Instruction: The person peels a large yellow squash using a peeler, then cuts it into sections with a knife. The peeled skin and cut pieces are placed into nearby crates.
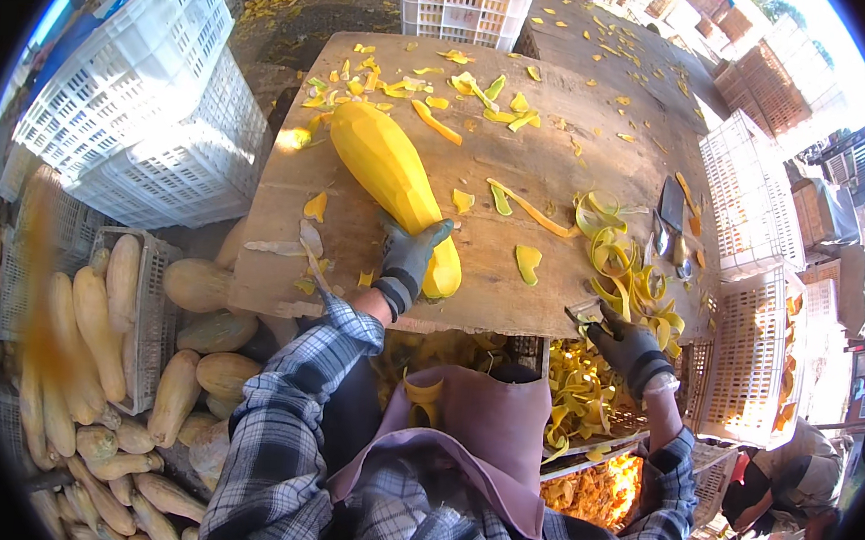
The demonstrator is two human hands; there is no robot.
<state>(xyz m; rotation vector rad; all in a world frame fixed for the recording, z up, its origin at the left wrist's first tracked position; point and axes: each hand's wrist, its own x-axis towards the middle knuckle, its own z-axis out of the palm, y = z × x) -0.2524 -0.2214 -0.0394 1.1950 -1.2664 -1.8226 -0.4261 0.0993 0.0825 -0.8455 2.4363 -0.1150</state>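
Note:
A long peeled yellow squash (384,157) lies slantwise on the wooden tabletop (430,307). My left hand (411,257), in a grey glove, grips it near its closer end. At the table's front edge on the right, my gloved right hand (626,347) holds a peeler (584,312), whose handle is mostly hidden in the fingers. Curled yellow peels (618,257) are heaped just beyond that hand. A broad-bladed knife (672,204) rests near the table's right edge, with a small metal tool (661,233) beside it.
Peel scraps (482,97) litter the table's far side. Below its front edge a crate holds more peels (581,401). Unpeeled squashes (98,322) fill a crate and the ground at left. White plastic crates (144,92) stand stacked around. Another person (787,475) bends at lower right.

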